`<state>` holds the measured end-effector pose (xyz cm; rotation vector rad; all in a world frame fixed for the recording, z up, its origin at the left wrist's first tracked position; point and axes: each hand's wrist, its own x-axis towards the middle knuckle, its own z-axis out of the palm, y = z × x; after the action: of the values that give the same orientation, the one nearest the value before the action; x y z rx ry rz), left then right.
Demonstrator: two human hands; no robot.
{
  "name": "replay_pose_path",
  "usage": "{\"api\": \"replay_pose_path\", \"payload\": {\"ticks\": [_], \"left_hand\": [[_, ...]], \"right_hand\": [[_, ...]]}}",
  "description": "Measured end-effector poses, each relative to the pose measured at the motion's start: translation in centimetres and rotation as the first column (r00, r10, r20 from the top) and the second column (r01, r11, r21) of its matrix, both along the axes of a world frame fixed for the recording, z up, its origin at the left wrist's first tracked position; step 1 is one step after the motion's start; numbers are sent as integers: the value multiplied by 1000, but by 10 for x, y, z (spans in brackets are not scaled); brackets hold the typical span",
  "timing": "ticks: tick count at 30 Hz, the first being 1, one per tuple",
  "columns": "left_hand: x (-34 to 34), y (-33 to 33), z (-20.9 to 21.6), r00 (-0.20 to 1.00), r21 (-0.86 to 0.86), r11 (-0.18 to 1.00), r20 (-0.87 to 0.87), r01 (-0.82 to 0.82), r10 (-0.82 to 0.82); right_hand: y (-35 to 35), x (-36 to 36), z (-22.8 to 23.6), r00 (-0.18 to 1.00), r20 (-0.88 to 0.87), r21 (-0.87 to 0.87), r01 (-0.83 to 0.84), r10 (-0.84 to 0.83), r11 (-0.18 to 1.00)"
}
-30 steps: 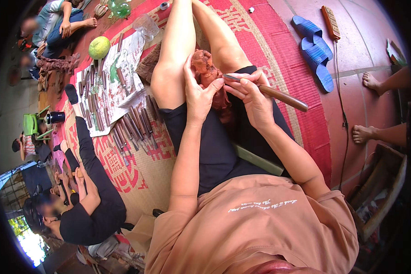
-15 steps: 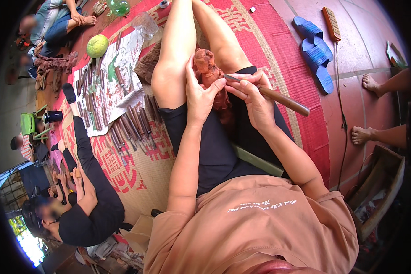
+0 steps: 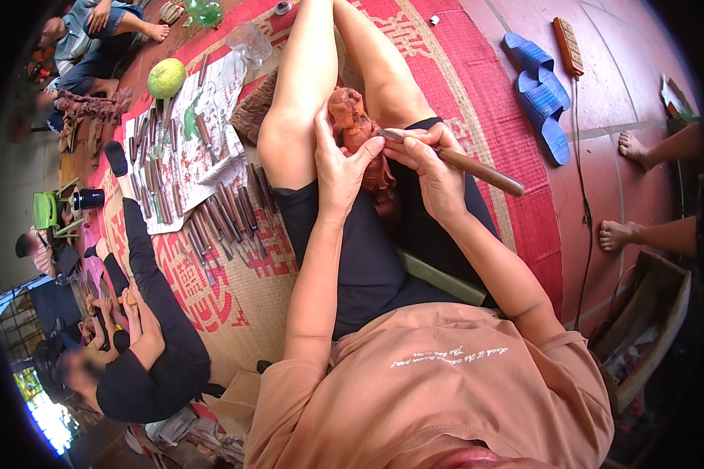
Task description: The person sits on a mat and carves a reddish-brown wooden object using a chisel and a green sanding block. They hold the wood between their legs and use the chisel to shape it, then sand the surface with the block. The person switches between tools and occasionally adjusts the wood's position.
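A reddish-brown carved wooden figure [image 3: 352, 117] rests between my bare legs on my lap. My left hand [image 3: 338, 168] grips its left side, thumb stretched toward the tool's tip. My right hand [image 3: 430, 168] is closed on a wooden-handled chisel [image 3: 477, 170], its metal blade pointing left onto the carving just under the figure's head. The lower half of the carving is hidden behind both hands.
Many chisels [image 3: 227, 215] lie in rows on paper [image 3: 184, 164] on the red woven mat [image 3: 461, 86] to my left, by a green fruit [image 3: 166, 76]. Blue sandals [image 3: 540, 94] lie right. A person in black [image 3: 145, 344] sits lower left; bare feet [image 3: 626, 234] are at right.
My hands and the carving keep the same grip; the chisel tip has shifted only slightly on the wood. The view has drifted a little.
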<state>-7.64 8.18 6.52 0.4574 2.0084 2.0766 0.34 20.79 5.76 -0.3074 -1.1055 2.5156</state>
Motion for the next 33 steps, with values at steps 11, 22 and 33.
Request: {"api": "replay_pose_path", "payload": {"ticks": [11, 22, 33], "left_hand": [[-7, -7, -7, 998, -14, 1000, -50, -25, 25], [-8, -4, -2, 994, 101, 993, 81, 59, -68], [-9, -3, -3, 991, 110, 991, 106, 71, -82]], "right_hand": [[-1, -14, -14, 997, 43, -104, -63, 67, 993], [5, -14, -28, 988, 12, -362, -140, 154, 922], [8, -5, -12, 1000, -19, -109, -27, 25, 994]]}}
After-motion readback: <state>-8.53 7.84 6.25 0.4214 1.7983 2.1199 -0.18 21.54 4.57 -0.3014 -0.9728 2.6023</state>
